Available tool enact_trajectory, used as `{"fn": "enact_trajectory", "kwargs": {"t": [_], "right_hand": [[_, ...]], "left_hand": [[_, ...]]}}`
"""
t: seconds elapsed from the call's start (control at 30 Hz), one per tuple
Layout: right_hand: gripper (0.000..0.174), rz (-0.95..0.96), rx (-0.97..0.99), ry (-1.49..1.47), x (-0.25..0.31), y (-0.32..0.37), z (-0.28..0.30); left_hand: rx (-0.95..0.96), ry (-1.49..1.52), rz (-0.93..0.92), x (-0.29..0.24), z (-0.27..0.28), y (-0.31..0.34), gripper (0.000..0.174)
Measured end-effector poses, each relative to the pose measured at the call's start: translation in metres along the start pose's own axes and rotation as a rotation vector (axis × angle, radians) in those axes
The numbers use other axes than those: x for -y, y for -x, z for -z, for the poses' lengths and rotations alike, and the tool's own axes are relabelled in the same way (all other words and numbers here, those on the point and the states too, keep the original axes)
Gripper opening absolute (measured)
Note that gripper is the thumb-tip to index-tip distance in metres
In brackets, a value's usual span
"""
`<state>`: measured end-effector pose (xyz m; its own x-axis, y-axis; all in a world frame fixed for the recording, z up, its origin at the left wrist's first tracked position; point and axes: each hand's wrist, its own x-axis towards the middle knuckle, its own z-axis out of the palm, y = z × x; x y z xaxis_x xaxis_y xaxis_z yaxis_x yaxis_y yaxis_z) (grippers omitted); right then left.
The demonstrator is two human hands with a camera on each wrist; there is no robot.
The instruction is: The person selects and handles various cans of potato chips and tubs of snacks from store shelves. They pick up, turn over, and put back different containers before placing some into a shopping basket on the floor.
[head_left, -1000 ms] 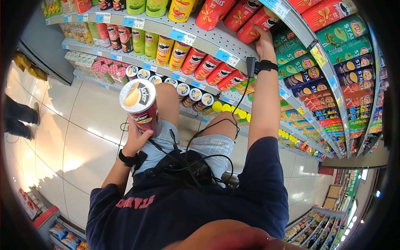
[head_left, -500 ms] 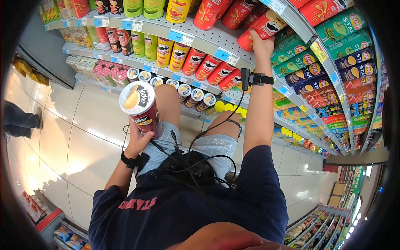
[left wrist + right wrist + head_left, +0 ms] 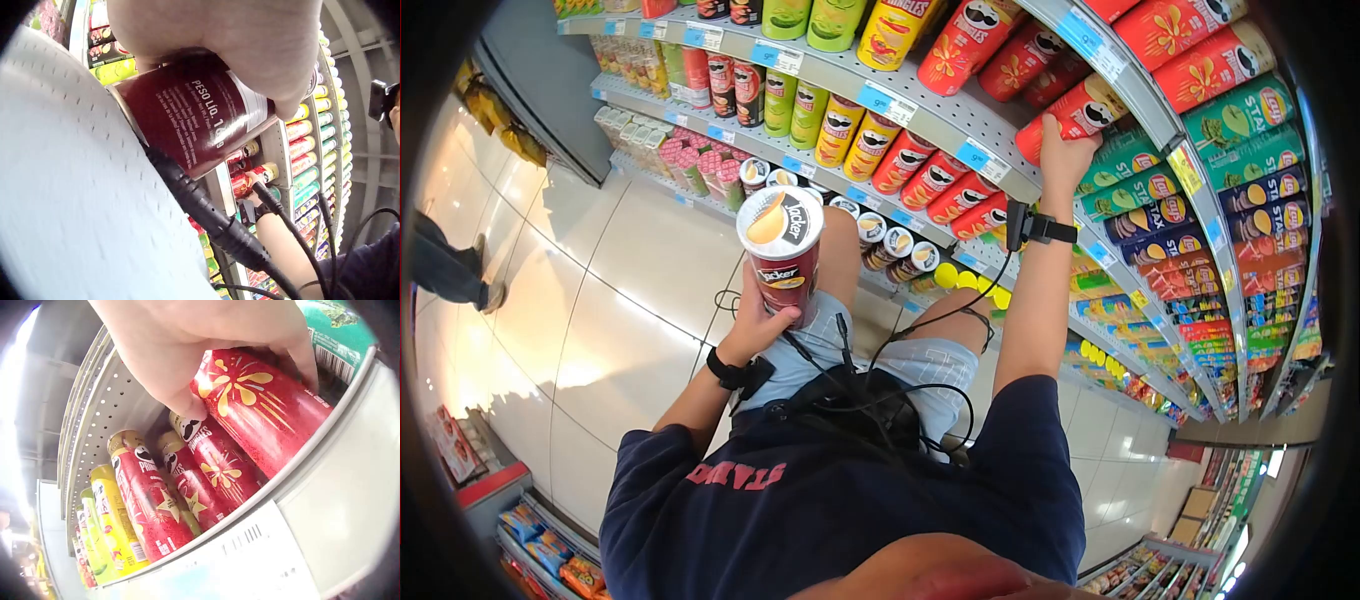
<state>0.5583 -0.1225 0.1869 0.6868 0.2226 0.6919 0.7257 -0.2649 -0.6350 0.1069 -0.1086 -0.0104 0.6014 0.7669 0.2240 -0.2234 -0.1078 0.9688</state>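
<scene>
Perforated upper shelf [image 3: 988, 122] | red Pringles cans [image 3: 968, 45] | yellow cans [image 3: 892, 32] | green cans [image 3: 833, 22]

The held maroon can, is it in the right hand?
No, the left hand holds the maroon can, while the right hand grips a red Pringles can.

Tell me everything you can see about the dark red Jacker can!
The can is a glossy, dark red cylinder with "Jacker" on its front. Its round, mostly white lid looks like plastic, shows a big yellow chip and more "Jacker" lettering, and is on. White print on another side includes "PESO LÍQ." It is held lid up by the left hand, gripping its lower part, near the pale blue shorts; whether it touches them is unclear.
</scene>
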Motion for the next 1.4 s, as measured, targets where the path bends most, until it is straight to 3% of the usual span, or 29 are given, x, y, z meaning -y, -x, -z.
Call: {"fn": "enact_trajectory", "kwargs": {"t": [0.1,0.17,0.3,0.33,0.37,0.43,0.53,0.6,0.63,0.7,0.73,0.87,1.03,1.1,1.13,1.23,1.27,1.4], "right_hand": [[0.082,0.043,0.044,-0.089,-0.004,0.004,0.004],[0.081,0.156,-0.075,0.196,-0.006,0.019,0.007],[0.072,0.399,-0.122,0.289,0.081,0.070,0.046],[0.066,0.396,0.064,0.179,0.097,0.072,0.049],[0.060,0.376,0.250,0.078,0.104,0.078,0.052],[0.053,0.179,0.325,-0.362,0.093,0.065,0.015],[0.053,0.105,0.246,-0.309,0.073,0.023,-0.034],[0.064,-0.035,0.199,-0.507,0.051,-0.003,-0.064],[0.064,-0.026,0.209,-0.513,0.047,-0.010,-0.075],[0.082,-0.188,0.016,-0.438,0.040,-0.017,-0.099],[0.098,-0.230,0.023,-0.449,0.034,-0.023,-0.107],[0.101,-0.265,0.034,-0.209,0.005,-0.045,-0.130],[0.084,-0.294,-0.005,0.013,0.002,-0.044,-0.132],[0.110,-0.329,0.177,-0.162,0.007,-0.041,-0.117],[0.106,-0.304,0.108,-0.188,0.013,-0.034,-0.117],[0.102,-0.272,0.148,-0.369,-0.005,-0.032,-0.123],[0.074,-0.178,0.003,-0.297,0.004,-0.023,-0.123],[0.073,-0.167,0.039,-0.464,0.016,-0.003,-0.103]], "left_hand": [[-0.001,-0.002,-0.003,-0.001,0.000,0.002,0.106],[-0.011,0.010,-0.002,0.000,0.000,0.003,0.105],[-0.022,-0.020,0.006,0.008,0.003,0.004,0.106],[-0.019,0.014,0.007,0.007,0.002,0.002,0.107],[-0.006,0.046,0.017,0.008,0.001,0.003,0.107],[0.015,0.044,0.027,0.014,0.000,0.005,0.108],[0.037,0.047,0.049,0.010,-0.002,0.004,0.110],[0.038,0.045,0.029,0.013,-0.001,0.005,0.110],[0.031,0.045,0.019,0.015,-0.002,0.006,0.110],[0.006,0.063,0.013,0.009,-0.003,0.008,0.109],[-0.007,0.068,0.044,0.003,-0.004,0.008,0.108],[0.049,0.034,0.068,0.017,0.005,0.014,0.104],[0.044,-0.033,0.033,0.012,0.010,0.014,0.100],[0.022,0.027,0.062,0.006,0.009,0.013,0.100],[0.023,0.056,0.060,0.006,0.009,0.012,0.098],[0.014,0.064,0.097,0.018,0.012,0.016,0.097],[0.022,0.068,0.103,0.019,0.013,0.015,0.097],[0.075,0.054,0.118,0.022,0.016,0.011,0.097]]}}
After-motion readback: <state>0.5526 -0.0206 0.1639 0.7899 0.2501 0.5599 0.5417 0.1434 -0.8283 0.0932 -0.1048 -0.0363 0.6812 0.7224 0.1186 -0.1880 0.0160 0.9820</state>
